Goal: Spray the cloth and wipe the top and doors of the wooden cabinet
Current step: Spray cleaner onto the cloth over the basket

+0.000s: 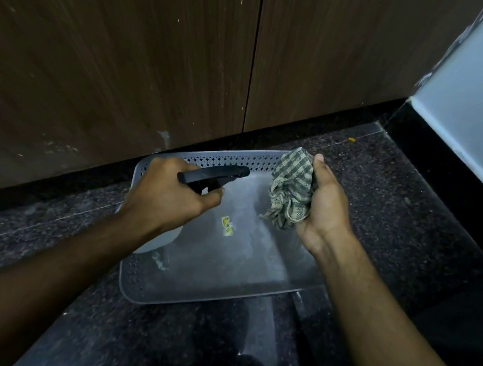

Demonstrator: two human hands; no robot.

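Gripping the spray bottle, left hand faces right hand clutching the cloth.

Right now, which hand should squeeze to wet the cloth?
The left hand. Its grip is already round the spray bottle, whose nozzle points at the checked cloth bunched in the right hand, above the grey tray.

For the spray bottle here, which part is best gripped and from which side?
Grip the spray bottle at its neck under the dark head, coming from behind the nozzle, as the left hand does. The nozzle then points right at the checked cloth bunched in the right hand, and a finger probably reaches the trigger.
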